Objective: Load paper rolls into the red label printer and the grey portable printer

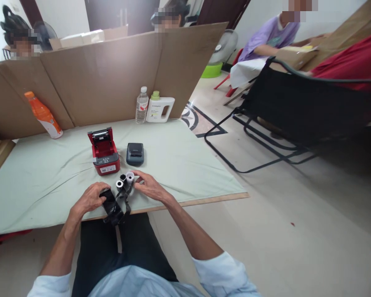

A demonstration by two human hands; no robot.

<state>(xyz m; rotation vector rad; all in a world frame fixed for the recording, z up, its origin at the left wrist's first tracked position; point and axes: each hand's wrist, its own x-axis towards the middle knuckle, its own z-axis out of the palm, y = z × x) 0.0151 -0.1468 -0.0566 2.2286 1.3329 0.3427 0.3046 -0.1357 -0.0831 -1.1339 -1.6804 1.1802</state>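
My left hand (91, 198) is closed on the edge of a black pouch-like thing with straps (111, 205), which hangs partly over the table's front edge. With thumb and fingers my right hand (150, 186) grips a white paper roll (130, 177). A second paper roll (119, 184) lies just left of it, and a small dark round piece (123, 177) sits between them. Behind the rolls stands a red and black label printer (105, 159) with its lid up. Right of that lies a small dark grey device (135, 154), apart from both hands.
A cardboard screen (102, 82) borders the back of the cloth-covered table (179, 165). Against it stand an orange bottle (44, 115), a clear water bottle (142, 106) and a white jug (160, 109). A black folding chair (290, 107) is at right. Several other people sit beyond.
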